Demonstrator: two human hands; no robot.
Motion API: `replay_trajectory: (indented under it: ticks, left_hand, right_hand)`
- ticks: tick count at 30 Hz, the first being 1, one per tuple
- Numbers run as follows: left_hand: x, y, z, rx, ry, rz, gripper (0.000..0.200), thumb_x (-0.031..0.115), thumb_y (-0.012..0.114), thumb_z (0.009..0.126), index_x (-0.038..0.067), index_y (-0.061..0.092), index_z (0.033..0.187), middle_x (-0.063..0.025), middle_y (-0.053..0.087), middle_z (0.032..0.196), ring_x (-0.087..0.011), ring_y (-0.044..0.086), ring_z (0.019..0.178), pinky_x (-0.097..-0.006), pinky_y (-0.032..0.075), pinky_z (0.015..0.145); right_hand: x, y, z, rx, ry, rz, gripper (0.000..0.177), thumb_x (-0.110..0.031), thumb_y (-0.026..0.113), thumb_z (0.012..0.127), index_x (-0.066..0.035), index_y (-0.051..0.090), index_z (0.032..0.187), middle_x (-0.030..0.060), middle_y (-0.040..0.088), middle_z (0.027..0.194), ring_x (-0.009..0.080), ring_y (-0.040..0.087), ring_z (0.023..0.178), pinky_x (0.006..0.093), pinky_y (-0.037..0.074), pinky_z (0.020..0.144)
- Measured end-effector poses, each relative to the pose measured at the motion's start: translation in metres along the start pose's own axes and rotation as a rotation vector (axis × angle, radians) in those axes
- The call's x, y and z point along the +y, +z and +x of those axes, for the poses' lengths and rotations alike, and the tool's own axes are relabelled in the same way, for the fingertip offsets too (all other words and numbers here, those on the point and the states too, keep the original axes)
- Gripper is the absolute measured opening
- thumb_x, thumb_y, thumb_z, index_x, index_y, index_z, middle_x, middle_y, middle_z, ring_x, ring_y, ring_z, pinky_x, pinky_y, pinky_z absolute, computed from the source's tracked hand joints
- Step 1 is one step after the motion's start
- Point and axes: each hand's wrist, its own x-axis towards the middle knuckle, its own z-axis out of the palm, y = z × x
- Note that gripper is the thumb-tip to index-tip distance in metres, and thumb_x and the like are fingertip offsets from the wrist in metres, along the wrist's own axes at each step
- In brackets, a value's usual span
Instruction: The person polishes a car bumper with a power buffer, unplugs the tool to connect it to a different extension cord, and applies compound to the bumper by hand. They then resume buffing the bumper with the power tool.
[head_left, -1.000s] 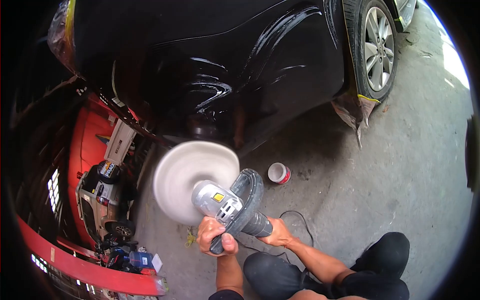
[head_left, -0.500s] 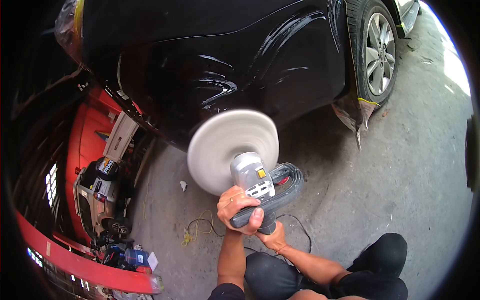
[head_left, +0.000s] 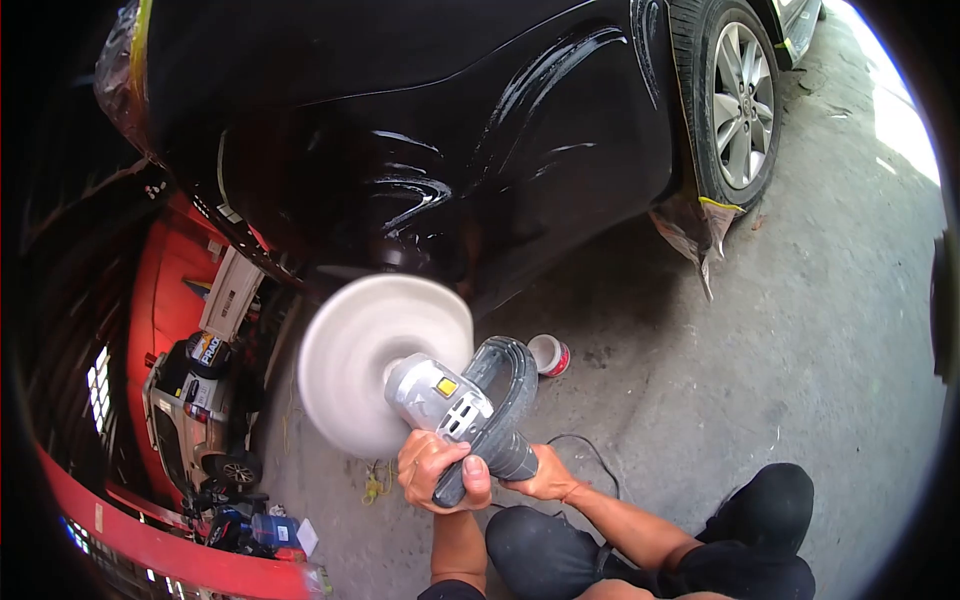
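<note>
Because the lens bends the edges hard, the 9 o'clock side is tough to read. The red shapes (head_left: 175,290) and a small vehicle (head_left: 195,410) are warped, and I can't tell whether they're seen directly or as a reflection. The frame corners are black vignette. The car (head_left: 450,150) is cut off at 12 o'clock, so only the lower body panel and one wheel (head_left: 740,100) at 1 o'clock show. The pad (head_left: 385,365) has a blurred rim, with no fibre detail there. Can't tell if the pad touches the paint.

Hands: left hand (head_left: 440,470) is clamped around the black loop handle (head_left: 505,370), thumb over it. Right hand (head_left: 540,478) is wrapped on the dark ribbed rear grip and hides most of it. The two hands are just beside each other. The polisher (head_left: 440,395) is held off the floor, low of centre, with the pad at its 10 o'clock, below the panel.

Materials:
- The pad is a white, woolly, round disc.
- The gear head is silver metal with a yellow tag.
- The panel is glossy black with pale smeared streaks.
- The wheel is a silver multi-spoke alloy in a rubber tyre.
- Brown masking paper (head_left: 690,225) with yellow tape hangs crumpled under the wheel arch.
- A small round tub (head_left: 550,355) with a red wall and white inside sits at 3 o'clock of the pad, partly behind the handle.
- A black cord (head_left: 590,450) loops by the right wrist.

The floor (head_left: 800,350) is rough grey concrete, stained, with daylight glare at 2 o'clock. Knees in black trousers are at 5 o'clock.
</note>
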Motion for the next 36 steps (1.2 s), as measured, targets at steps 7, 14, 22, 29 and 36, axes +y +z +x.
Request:
replay_trajectory:
  ticks: [7,14,22,29,36]
  left_hand:
    - [-0.010,0.050,0.014,-0.150,0.045,-0.234,0.014,0.016,0.065,0.069,0.003,0.060,0.072,-0.0036,0.051,0.052,-0.0176,0.047,0.046,-0.0310,0.040,0.052]
    - [0.002,0.135,0.029,-0.261,0.043,-0.366,0.009,0.010,0.068,0.064,0.005,0.063,0.070,-0.0044,0.057,0.057,-0.0187,0.050,0.049,-0.0313,0.041,0.054]
    - [0.019,0.207,0.049,-0.356,0.012,-0.411,0.008,0.010,0.072,0.068,0.007,0.066,0.073,-0.0041,0.066,0.066,-0.0183,0.057,0.058,-0.0308,0.047,0.059]
    - [0.029,0.238,0.068,-0.391,-0.085,-0.513,0.012,0.014,0.072,0.072,0.004,0.067,0.075,-0.0048,0.063,0.066,-0.0148,0.058,0.059,-0.0293,0.047,0.059]
    - [0.027,0.217,0.058,-0.395,-0.026,-0.429,0.009,0.012,0.072,0.069,0.007,0.067,0.074,-0.0043,0.064,0.065,-0.0181,0.058,0.059,-0.0313,0.047,0.059]
  right_hand:
    - [0.002,-0.001,-0.003,0.223,0.000,0.134,0.044,-0.023,0.083,0.068,0.001,0.067,0.101,0.0164,0.073,0.092,0.0238,0.071,0.084,0.0360,0.055,0.077]
    - [0.014,-0.033,0.002,0.473,-0.009,0.248,0.023,-0.017,0.082,0.070,-0.003,0.069,0.083,0.0058,0.071,0.078,0.0137,0.064,0.070,0.0324,0.051,0.066]
    - [-0.006,-0.086,0.006,0.584,0.065,0.326,0.023,-0.016,0.081,0.067,-0.001,0.066,0.077,0.0051,0.067,0.071,0.0142,0.061,0.064,0.0329,0.048,0.060]
    - [-0.038,-0.113,0.005,0.663,0.078,0.342,0.018,-0.014,0.079,0.068,-0.002,0.067,0.075,0.0026,0.063,0.063,0.0119,0.058,0.055,0.0308,0.044,0.052]
    - [-0.021,-0.097,0.004,0.612,0.062,0.349,0.021,-0.016,0.080,0.068,-0.001,0.068,0.077,0.0028,0.065,0.066,0.0129,0.059,0.058,0.0317,0.046,0.056]
